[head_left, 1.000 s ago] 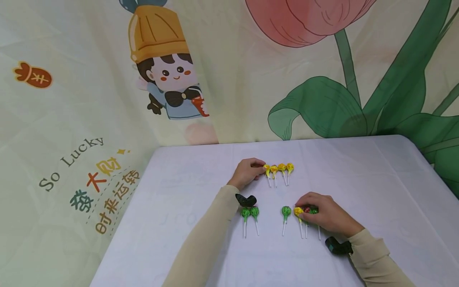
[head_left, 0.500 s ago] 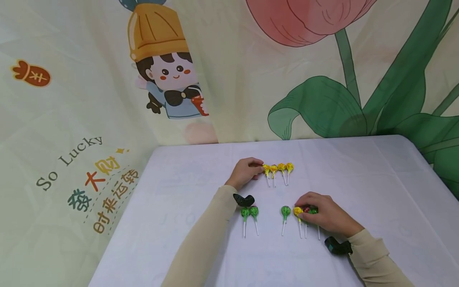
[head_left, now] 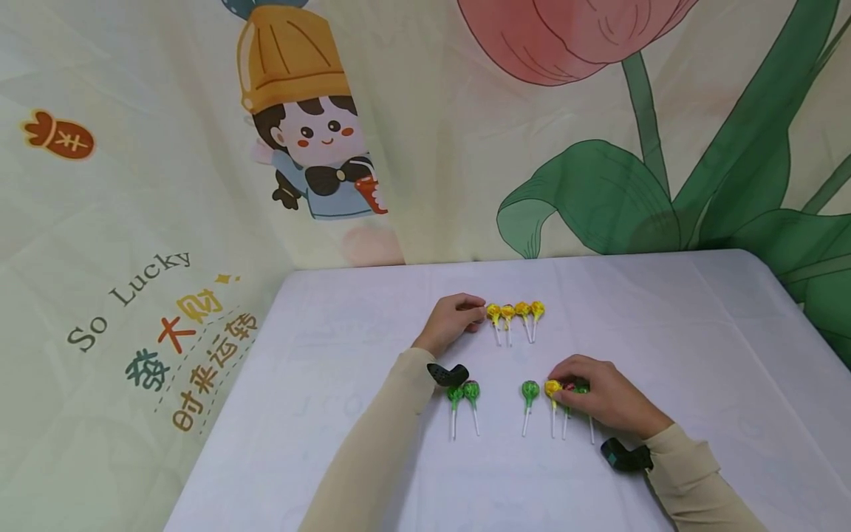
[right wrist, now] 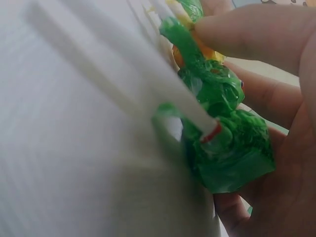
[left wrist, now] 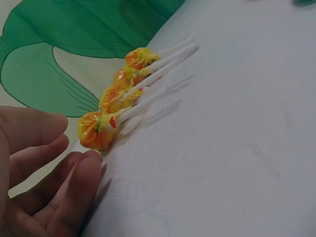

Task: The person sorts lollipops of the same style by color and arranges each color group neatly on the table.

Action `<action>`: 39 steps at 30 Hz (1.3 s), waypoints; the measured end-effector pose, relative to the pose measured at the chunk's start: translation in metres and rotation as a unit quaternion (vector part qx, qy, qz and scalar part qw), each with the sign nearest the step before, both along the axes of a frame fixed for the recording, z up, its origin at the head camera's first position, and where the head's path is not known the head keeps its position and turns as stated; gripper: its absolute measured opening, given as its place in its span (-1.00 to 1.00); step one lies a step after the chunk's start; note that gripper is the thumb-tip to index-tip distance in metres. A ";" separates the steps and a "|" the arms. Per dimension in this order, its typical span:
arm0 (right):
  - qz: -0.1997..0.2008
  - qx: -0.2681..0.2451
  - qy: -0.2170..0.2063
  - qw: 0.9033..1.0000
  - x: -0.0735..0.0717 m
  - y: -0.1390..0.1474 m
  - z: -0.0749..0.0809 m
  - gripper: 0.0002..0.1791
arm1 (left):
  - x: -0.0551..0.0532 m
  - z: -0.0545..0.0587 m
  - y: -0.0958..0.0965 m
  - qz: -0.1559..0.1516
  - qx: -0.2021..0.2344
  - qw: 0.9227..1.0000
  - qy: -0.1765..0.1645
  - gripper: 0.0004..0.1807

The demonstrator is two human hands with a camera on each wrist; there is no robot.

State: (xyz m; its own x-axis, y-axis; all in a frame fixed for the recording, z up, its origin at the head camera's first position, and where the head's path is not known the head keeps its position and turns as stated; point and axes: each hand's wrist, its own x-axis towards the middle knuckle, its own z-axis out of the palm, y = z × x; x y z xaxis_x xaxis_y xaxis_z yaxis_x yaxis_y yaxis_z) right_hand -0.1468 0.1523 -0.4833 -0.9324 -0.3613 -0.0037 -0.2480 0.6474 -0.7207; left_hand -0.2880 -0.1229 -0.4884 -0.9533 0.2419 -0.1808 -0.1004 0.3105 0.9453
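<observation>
A row of several yellow-wrapped lollipops (head_left: 523, 310) lies toward the back of the table, sticks pointing to the front. My left hand (head_left: 452, 322) is just left of that row. In the left wrist view its thumb and fingers stand apart beside the nearest yellow lollipop (left wrist: 97, 131), holding nothing. My right hand (head_left: 608, 395) pinches a yellow lollipop (head_left: 553, 389) between thumb and fingers in the nearer row. Two green lollipops (right wrist: 234, 153) sit against its palm side, partly hidden by the hand in the head view. One green lollipop (head_left: 530, 391) lies just left of them.
Two more green lollipops (head_left: 471, 391) lie below my left wrist, one partly covered by the black wrist camera (head_left: 448, 374). A white cloth covers the table (head_left: 359, 325). Behind it hangs a printed backdrop (head_left: 432, 133) with a tulip and a cartoon figure.
My left hand has let go of the leftmost yellow lollipop and drawn slightly left. The yellow lollipop at my right hand has shifted a little, its stick end moving left.
</observation>
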 end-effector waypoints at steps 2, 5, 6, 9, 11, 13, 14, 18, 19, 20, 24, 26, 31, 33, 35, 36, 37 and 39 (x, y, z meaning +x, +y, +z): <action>-0.006 -0.002 -0.007 1.000 0.000 0.000 0.000 -0.78 | 0.002 0.000 -0.001 0.003 0.002 1.000 0.002 -0.78; -0.009 -0.004 -0.017 1.000 0.001 0.000 0.001 -0.78 | 0.004 0.001 -0.002 0.006 0.006 1.000 -0.002 -0.79; -0.010 -0.007 -0.019 1.000 0.001 0.000 0.001 -0.78 | 0.005 0.002 -0.003 0.006 0.008 1.000 -0.004 -0.79; -0.011 -0.010 -0.022 1.000 0.000 0.001 0.001 -0.77 | 0.008 0.006 -0.004 -0.001 0.009 1.000 -0.017 -0.78; -0.011 -0.012 -0.021 1.000 0.000 0.000 0.001 -0.76 | 0.010 0.009 -0.006 -0.009 0.004 1.000 -0.024 -0.76; -0.011 -0.014 -0.019 1.000 0.000 0.000 0.000 -0.76 | 0.012 0.012 -0.008 -0.021 -0.009 0.999 -0.030 -0.74; -0.011 -0.014 -0.018 1.000 0.000 0.000 0.000 -0.76 | 0.013 0.014 -0.009 -0.025 -0.015 0.999 -0.033 -0.72; -0.015 -0.010 -0.021 1.000 0.000 0.000 -0.001 -0.75 | 0.022 0.018 -0.014 -0.023 -0.008 0.999 -0.042 -0.68; -0.017 -0.008 -0.023 1.000 0.000 0.000 0.000 -0.75 | 0.024 0.019 -0.015 -0.018 0.001 0.999 -0.044 -0.67; -0.020 -0.007 -0.026 0.999 0.000 0.000 0.000 -0.74 | 0.027 0.019 -0.016 -0.013 0.011 0.999 -0.046 -0.66; -0.030 -0.001 -0.034 0.999 0.000 -0.003 0.001 -0.70 | 0.038 0.020 -0.021 -0.006 0.029 0.999 -0.045 -0.64; -0.035 -0.001 -0.039 0.999 0.001 -0.003 0.002 -0.69 | 0.043 0.021 -0.023 -0.014 0.026 0.999 -0.043 -0.64; -0.038 -0.009 -0.041 0.998 0.001 -0.003 0.002 -0.70 | 0.053 0.021 -0.030 -0.037 0.020 0.998 -0.038 -0.63; -0.036 -0.010 -0.039 0.999 0.001 -0.003 0.002 -0.70 | 0.057 0.022 -0.034 -0.042 0.018 0.998 -0.041 -0.62; -0.036 -0.010 -0.039 0.999 0.001 -0.003 0.002 -0.69 | 0.061 0.023 -0.037 -0.045 0.016 0.998 -0.049 -0.62; -0.035 -0.009 -0.038 0.999 0.001 -0.003 0.001 -0.69 | 0.063 0.023 -0.039 -0.046 0.016 0.997 -0.052 -0.62; -0.036 -0.010 -0.038 0.999 0.001 -0.003 0.001 -0.69 | 0.066 0.024 -0.040 -0.047 0.016 0.997 -0.054 -0.62; -0.035 -0.011 -0.038 0.999 0.002 -0.003 0.002 -0.69 | 0.069 0.025 -0.042 -0.049 0.007 0.997 -0.057 -0.62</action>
